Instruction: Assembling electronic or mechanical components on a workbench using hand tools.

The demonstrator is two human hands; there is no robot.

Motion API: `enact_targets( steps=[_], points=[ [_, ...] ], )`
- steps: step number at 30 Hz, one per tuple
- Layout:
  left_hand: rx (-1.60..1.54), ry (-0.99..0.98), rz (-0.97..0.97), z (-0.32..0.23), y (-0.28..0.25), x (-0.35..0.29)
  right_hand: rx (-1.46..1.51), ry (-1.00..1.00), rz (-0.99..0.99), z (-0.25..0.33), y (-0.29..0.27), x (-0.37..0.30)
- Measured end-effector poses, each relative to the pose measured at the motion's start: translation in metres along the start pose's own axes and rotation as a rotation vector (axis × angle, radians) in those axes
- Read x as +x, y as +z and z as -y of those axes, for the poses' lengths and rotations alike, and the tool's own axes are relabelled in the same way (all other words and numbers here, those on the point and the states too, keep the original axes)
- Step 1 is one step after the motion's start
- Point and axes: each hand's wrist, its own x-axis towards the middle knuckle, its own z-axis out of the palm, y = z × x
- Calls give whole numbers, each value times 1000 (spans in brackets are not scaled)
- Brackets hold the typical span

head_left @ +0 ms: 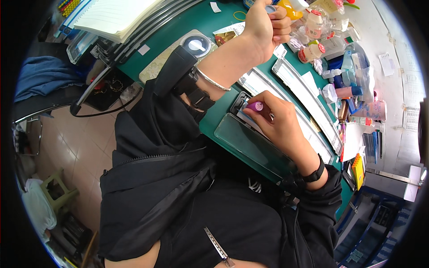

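Fingers (267, 101) of the right hand (284, 121), nearly closed, pinch a purple cylinder (255, 106).

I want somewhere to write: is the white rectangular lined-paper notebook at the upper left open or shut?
Open: the white rectangular lined-paper notebook shows its ruled lines, with no cover over them.

The bare right hand (278, 118) pinches, thumb and fingers bent close together. Past that pinch, farther out, the bare left hand (268, 27) curls its fingers. The left forearm (230, 60), bare near the wrist, slants up to the pinch's left.
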Motion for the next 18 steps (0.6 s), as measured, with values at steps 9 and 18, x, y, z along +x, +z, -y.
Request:
enact_targets(
  steps=[9,18],
  points=[
    [42,-114,97,4,-8,-1,45,37,-2,1,-11,0],
    [-40,-352,-37,20,-22,7,353,56,-481,-3,-85,-18]
  ],
)
